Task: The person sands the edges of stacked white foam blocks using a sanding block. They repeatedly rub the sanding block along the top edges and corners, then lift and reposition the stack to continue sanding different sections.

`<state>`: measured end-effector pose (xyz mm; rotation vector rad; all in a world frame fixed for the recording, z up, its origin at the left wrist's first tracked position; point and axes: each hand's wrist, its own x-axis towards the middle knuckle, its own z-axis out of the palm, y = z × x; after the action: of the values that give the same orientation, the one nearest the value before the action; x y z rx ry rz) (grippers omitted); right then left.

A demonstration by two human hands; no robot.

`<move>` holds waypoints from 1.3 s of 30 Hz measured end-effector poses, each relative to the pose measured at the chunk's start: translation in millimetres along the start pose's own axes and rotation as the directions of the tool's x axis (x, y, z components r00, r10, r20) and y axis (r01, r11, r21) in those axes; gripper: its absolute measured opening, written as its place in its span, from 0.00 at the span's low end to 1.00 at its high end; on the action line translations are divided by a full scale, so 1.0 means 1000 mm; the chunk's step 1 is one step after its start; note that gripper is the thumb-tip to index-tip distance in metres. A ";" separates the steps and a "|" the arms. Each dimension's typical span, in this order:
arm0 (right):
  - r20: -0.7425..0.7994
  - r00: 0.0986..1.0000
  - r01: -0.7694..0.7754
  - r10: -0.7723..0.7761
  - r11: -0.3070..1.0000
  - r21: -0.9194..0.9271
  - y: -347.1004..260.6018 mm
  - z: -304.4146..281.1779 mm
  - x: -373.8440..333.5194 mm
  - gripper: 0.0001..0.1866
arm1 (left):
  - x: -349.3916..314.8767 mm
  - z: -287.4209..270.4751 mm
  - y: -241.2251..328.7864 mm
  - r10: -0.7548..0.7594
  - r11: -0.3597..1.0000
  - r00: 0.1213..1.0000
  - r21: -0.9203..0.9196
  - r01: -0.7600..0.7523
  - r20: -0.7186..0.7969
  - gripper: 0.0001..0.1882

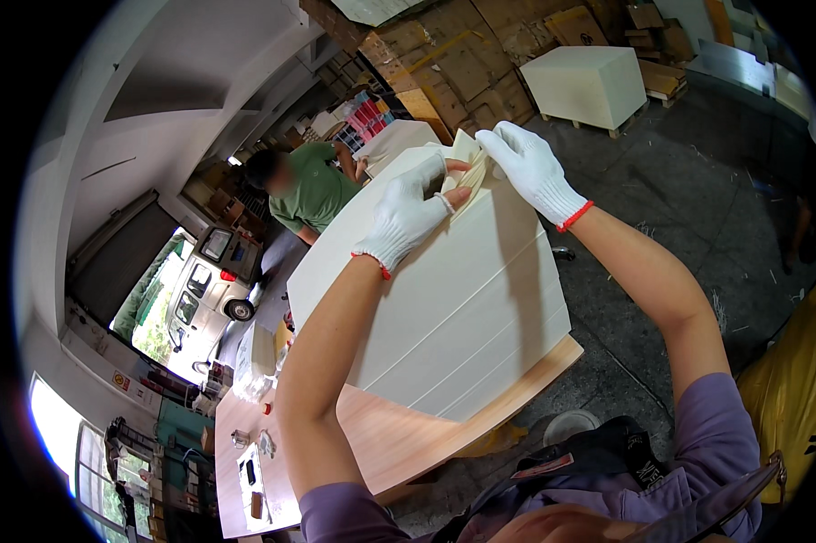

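Note:
My left hand (pixel 406 210) wears a white knit glove with a red cuff, and its thumb and forefinger tips are bare. It is closed around a bunch of thin cream strips (pixel 467 192), which look folded or fanned. On the right side of the bunch, my right hand (pixel 526 170), in a matching glove, has its fingers closed at the edge of the same strips. Both hands are over the far end of large white boards (pixel 426 312) with straight lines across them. The exact material of the strips is hard to make out.
Under the boards is a wood-grain table (pixel 372 434), with a phone (pixel 251 472) and small items at its left. A person in a green shirt (pixel 322 185) works beyond the boards. Stacked cartons (pixel 453 68) and a white block on a pallet (pixel 589 86) stand behind.

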<state>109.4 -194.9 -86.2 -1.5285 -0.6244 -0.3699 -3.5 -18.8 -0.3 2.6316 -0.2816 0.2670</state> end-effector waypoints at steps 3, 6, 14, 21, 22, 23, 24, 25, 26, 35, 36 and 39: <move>0.003 1.000 0.003 -0.003 1.000 0.011 0.001 0.002 0.001 0.25 | 0.000 0.001 -0.004 0.014 1.000 1.000 -0.020 -0.015 -0.011 0.23; -0.009 1.000 0.017 -0.017 1.000 -0.005 0.003 0.001 0.001 0.27 | 0.000 0.001 -0.002 0.049 0.999 0.999 0.024 -0.048 -0.015 0.21; 0.008 1.000 -0.005 0.005 0.998 -0.058 -0.003 0.000 0.001 0.27 | -0.004 -0.001 0.004 0.117 0.987 0.992 0.119 -0.112 -0.040 0.17; -0.018 1.000 0.014 -0.015 1.000 -0.025 0.005 0.001 0.002 0.28 | -0.008 0.002 0.021 0.016 0.982 1.000 0.188 -0.013 -0.015 0.20; -0.019 1.000 0.009 -0.010 1.000 -0.028 0.005 0.001 0.001 0.29 | -0.008 0.002 0.022 0.007 0.979 1.000 0.204 -0.004 -0.016 0.21; -0.019 1.000 0.006 -0.006 1.000 -0.027 0.003 0.001 0.001 0.29 | -0.009 0.001 0.023 0.001 0.980 1.000 0.197 0.002 -0.018 0.21; 0.008 1.000 0.004 -0.004 1.000 0.006 0.001 0.000 0.001 0.29 | -0.009 0.000 0.023 -0.004 0.982 1.000 0.190 0.008 -0.020 0.21; 0.034 0.999 0.002 -0.003 0.999 0.038 -0.001 -0.001 0.001 0.29 | -0.009 0.000 0.022 -0.009 0.983 1.000 0.183 0.013 -0.022 0.22; 0.058 0.998 -0.002 -0.002 0.998 0.065 0.000 -0.004 0.002 0.30 | -0.009 0.002 0.018 0.057 0.975 0.998 0.215 -0.048 -0.039 0.22; 0.267 0.950 0.029 0.161 0.807 -0.589 -0.022 -0.035 -0.005 0.38 | -0.009 0.009 0.002 0.124 0.946 0.977 0.317 -0.065 -0.172 0.23; 0.299 0.944 0.067 0.141 0.805 -0.590 -0.023 -0.037 -0.004 0.37 | -0.007 0.009 0.003 0.102 0.948 0.982 0.316 -0.046 -0.161 0.22; 0.353 0.934 0.187 0.058 0.760 -0.622 -0.020 -0.039 0.001 0.33 | 0.008 0.011 -0.006 0.109 0.920 0.979 0.390 -0.034 -0.173 0.20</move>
<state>104.4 -234.2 -66.9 -2.2857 -0.8926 -0.3899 7.4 -20.2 -10.6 2.9551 -0.2842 0.6583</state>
